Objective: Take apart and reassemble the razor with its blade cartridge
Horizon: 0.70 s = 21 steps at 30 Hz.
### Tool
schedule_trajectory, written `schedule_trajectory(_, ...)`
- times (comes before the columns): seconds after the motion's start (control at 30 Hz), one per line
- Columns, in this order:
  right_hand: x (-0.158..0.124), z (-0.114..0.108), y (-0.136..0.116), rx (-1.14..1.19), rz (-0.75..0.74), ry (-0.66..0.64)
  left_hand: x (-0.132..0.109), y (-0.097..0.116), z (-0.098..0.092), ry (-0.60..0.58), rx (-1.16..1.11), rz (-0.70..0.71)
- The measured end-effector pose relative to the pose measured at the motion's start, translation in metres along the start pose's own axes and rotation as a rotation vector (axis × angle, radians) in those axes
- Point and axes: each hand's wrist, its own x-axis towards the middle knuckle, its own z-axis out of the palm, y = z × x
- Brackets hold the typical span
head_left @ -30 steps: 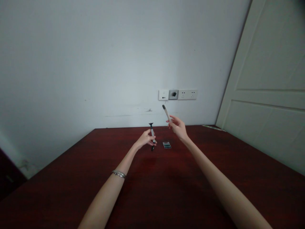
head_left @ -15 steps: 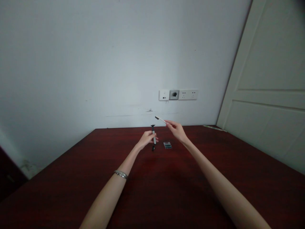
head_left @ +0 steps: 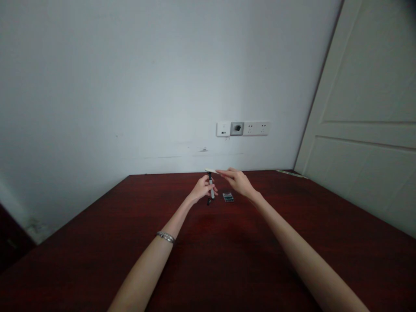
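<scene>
small case (head_left: pixel 228 197) on table (head_left: pixel 227 260), sockets (head_left: pixel 243 128) on wall behind

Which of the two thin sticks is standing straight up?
The thin white stick with dark ends, held in the left hand, points up. The other thin pale stick, pinched in the right hand, lies nearly flat.

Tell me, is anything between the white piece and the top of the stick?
Nothing visible. The right hand holds the white piece right at the tip of the stick, which the left hand holds upright. The small box lies lower, on the table.
</scene>
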Motion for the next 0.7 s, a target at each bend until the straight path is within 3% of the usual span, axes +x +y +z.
schedule_trajectory(0.23,-0.003,0.002,0.014,-0.003,-0.005,0.025,0.000,-0.001,-0.004,-0.005,0.012,0.023)
schedule_trajectory(0.5,-0.003,0.006,0.007,0.026,-0.034,0.006,-0.003,0.004,0.001,-0.057,-0.020,0.021)
schedule_trajectory(0.7,-0.007,0.005,0.023,0.059,-0.015,0.058,-0.003,0.004,-0.004,-0.070,-0.067,0.041)
